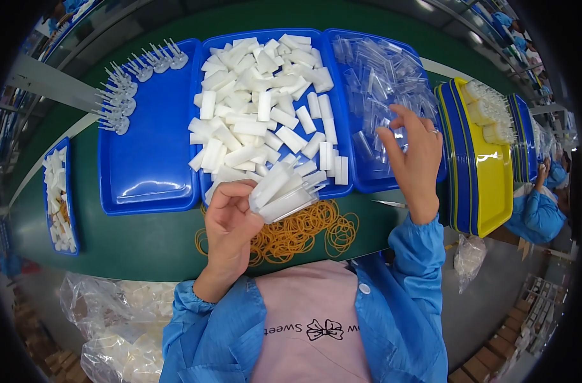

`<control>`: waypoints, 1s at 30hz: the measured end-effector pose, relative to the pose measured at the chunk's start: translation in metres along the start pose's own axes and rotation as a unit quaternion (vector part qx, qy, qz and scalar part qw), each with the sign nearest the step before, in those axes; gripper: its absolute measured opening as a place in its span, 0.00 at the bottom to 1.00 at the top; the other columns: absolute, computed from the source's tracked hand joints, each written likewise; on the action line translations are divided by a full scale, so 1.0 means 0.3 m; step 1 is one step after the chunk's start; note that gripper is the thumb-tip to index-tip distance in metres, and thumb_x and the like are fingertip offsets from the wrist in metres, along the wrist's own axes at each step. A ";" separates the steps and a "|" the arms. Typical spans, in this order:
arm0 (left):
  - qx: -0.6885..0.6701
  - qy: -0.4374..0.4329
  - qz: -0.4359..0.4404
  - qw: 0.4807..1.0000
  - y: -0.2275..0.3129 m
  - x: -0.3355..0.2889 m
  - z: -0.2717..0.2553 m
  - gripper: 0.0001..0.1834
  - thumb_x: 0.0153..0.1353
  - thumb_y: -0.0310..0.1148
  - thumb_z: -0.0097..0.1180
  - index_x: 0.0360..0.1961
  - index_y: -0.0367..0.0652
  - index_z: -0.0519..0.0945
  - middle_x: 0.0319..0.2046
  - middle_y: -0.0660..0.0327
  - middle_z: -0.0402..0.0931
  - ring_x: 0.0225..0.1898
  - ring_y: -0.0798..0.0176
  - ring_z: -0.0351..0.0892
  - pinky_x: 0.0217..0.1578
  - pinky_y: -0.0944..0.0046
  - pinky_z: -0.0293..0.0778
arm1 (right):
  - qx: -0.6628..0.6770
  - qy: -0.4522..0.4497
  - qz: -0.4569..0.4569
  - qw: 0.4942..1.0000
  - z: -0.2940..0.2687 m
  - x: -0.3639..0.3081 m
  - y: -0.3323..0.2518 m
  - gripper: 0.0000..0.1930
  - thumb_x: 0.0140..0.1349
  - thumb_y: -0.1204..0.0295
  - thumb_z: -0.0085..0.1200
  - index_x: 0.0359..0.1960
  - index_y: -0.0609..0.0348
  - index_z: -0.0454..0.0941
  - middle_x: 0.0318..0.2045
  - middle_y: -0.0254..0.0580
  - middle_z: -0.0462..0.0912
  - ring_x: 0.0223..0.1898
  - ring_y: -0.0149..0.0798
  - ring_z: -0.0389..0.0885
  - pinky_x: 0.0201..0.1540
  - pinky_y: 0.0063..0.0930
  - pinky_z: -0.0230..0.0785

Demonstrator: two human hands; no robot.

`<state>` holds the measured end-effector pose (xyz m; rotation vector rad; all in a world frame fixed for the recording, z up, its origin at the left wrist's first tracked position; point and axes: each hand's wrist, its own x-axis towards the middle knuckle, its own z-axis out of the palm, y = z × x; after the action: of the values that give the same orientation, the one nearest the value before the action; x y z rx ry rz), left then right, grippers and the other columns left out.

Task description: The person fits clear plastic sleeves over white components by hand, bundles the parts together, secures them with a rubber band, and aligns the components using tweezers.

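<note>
My left hand (230, 220) is closed round a small bundle of white oblong pieces and clear plastic tubes (287, 195), held above the near edge of the middle tray. That blue tray (342, 187) is heaped with loose white oblong pieces (252, 83). Over the right-hand blue tray (371, 184), which holds a pile of clear plastic tubes (393, 70), hovers my right hand (415, 150). Its thumb and fingers are apart, and nothing shows between them. Just below the bundle, a heap of tan rubber bands (291, 236) lies on the green table.
A left blue tray (147, 153) carries several finished-looking clusters of clear tubes (115, 102) along its edge. Farther left sits a small tray of white pieces (60, 198). Stacked blue and yellow trays (495, 185) stand at right, near tweezers (389, 203) and a co-worker in blue (536, 214).
</note>
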<state>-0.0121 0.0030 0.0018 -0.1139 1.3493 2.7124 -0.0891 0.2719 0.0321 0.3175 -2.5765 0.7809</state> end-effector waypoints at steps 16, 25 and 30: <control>0.005 -0.031 -0.002 1.000 0.006 -0.003 0.029 0.26 0.50 0.21 0.57 0.53 0.35 0.66 0.45 0.57 0.70 0.49 0.64 0.71 0.53 0.64 0.65 | 0.520 -0.010 0.166 0.838 -0.006 -0.057 -0.115 0.20 0.53 0.83 0.49 0.50 0.66 0.65 0.37 0.44 0.75 0.38 0.32 0.76 0.44 0.24 0.68; 0.172 -0.102 0.118 0.973 0.005 -0.019 0.028 0.28 0.46 0.21 0.62 0.51 0.35 0.68 0.45 0.55 0.68 0.48 0.63 0.72 0.52 0.63 0.68 | 0.524 -0.020 0.150 0.838 0.022 -0.066 -0.246 0.21 0.53 0.75 0.49 0.51 0.63 0.66 0.36 0.44 0.75 0.37 0.35 0.77 0.43 0.28 0.69; 0.271 -0.089 0.190 0.939 0.000 -0.019 0.018 0.25 0.43 0.24 0.66 0.45 0.35 0.73 0.43 0.54 0.69 0.44 0.61 0.71 0.45 0.65 0.69 | 0.579 -0.035 0.137 0.803 0.018 -0.075 -0.238 0.19 0.55 0.83 0.47 0.50 0.66 0.65 0.37 0.43 0.75 0.39 0.33 0.77 0.46 0.27 0.68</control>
<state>-0.0064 0.0069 0.0057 0.4728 2.1739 2.4075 -0.0472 0.2126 0.0515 0.3019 -1.8629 2.4251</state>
